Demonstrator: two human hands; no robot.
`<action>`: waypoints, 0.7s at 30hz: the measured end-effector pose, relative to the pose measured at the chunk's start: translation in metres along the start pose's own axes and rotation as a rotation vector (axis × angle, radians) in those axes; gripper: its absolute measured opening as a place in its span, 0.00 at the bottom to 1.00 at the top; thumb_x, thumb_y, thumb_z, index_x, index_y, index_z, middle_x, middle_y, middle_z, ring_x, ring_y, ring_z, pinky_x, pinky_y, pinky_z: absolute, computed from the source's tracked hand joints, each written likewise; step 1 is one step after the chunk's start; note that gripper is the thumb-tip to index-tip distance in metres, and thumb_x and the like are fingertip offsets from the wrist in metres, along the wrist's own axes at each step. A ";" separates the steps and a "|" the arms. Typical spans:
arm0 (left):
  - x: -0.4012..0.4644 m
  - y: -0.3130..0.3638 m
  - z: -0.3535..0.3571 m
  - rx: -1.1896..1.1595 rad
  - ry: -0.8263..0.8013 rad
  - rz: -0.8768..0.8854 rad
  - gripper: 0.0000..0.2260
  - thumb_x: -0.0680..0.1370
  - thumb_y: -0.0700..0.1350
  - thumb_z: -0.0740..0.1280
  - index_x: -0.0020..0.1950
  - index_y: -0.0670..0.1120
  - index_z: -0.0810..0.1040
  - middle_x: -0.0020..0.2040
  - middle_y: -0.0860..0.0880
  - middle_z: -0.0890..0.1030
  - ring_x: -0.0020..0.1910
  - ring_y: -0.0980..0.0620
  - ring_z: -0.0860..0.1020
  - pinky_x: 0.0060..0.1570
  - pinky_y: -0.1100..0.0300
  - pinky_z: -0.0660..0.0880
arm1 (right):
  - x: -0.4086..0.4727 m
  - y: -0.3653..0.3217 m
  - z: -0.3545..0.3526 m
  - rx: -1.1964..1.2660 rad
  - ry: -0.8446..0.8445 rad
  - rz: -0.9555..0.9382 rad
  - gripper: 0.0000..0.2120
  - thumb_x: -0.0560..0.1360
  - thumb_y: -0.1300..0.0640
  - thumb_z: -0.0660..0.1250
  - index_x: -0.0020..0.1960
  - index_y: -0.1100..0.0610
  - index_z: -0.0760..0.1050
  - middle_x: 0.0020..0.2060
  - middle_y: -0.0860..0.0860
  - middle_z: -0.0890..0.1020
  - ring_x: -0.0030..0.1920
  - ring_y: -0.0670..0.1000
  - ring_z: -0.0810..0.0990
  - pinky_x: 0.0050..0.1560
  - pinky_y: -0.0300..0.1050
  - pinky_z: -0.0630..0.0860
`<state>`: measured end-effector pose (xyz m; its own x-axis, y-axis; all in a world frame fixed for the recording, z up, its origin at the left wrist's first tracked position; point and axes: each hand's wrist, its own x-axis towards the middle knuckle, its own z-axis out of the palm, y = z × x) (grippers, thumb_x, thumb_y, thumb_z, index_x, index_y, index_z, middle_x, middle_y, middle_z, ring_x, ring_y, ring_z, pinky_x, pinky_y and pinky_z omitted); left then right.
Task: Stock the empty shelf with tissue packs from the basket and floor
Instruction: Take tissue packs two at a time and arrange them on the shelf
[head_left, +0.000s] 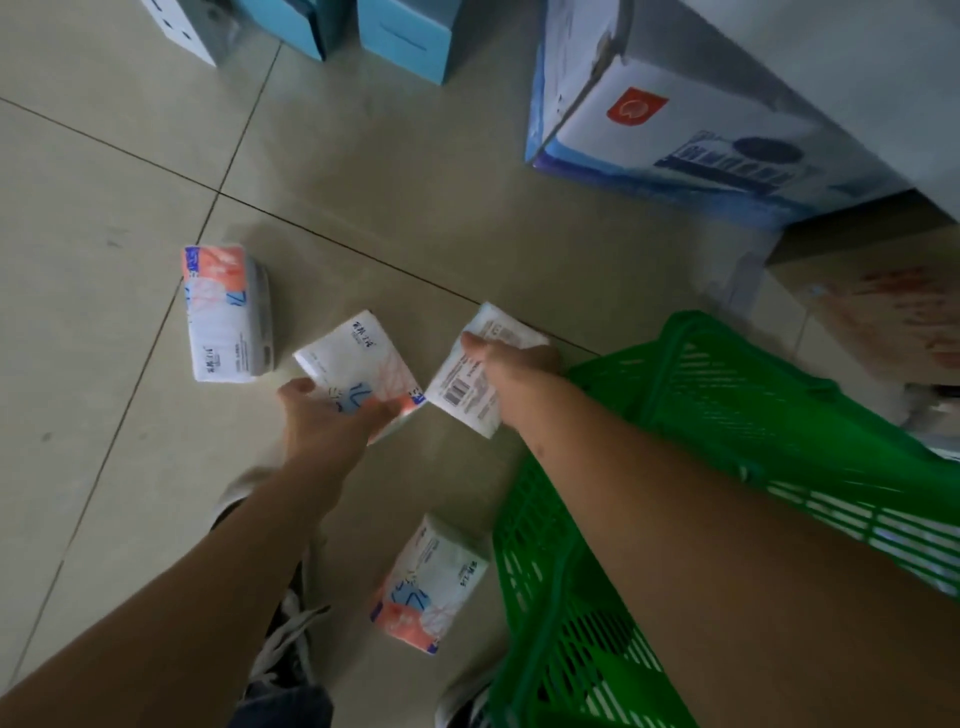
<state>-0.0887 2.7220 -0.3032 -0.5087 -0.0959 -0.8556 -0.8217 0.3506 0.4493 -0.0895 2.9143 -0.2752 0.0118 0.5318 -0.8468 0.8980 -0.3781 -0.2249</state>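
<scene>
Bare tiled floor (363, 197) lies open across the middle and left. A tissue pack (226, 314) lies on the left, another (428, 584) near the feet, just beside a green basket (727, 415) that fills the lower right. A large white and blue carton (675, 119) blocks the upper right; smaller blue boxes (400, 36) line the top edge.
</scene>
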 end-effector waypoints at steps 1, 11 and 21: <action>0.001 -0.001 -0.002 0.029 -0.025 -0.002 0.40 0.64 0.46 0.84 0.70 0.42 0.67 0.57 0.45 0.81 0.53 0.45 0.82 0.52 0.51 0.80 | 0.000 -0.001 0.000 0.013 -0.009 -0.011 0.38 0.62 0.48 0.86 0.66 0.59 0.74 0.56 0.58 0.85 0.48 0.59 0.88 0.48 0.58 0.87; -0.011 0.015 -0.052 0.217 -0.198 0.036 0.26 0.70 0.45 0.81 0.64 0.43 0.75 0.54 0.46 0.85 0.47 0.47 0.86 0.36 0.61 0.80 | -0.014 0.024 0.001 -0.174 -0.181 -0.025 0.30 0.65 0.46 0.84 0.61 0.58 0.79 0.55 0.57 0.86 0.46 0.54 0.88 0.39 0.45 0.86; -0.047 0.057 -0.084 0.116 -0.341 0.049 0.29 0.63 0.49 0.82 0.62 0.49 0.77 0.54 0.47 0.88 0.51 0.43 0.87 0.53 0.43 0.82 | -0.048 -0.001 -0.015 0.082 -0.284 -0.229 0.34 0.64 0.48 0.84 0.64 0.59 0.76 0.53 0.56 0.88 0.49 0.55 0.89 0.47 0.51 0.88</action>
<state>-0.1333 2.6684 -0.2154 -0.4158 0.2329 -0.8791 -0.7538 0.4526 0.4764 -0.0841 2.9006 -0.2266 -0.3178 0.3825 -0.8676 0.8249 -0.3396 -0.4519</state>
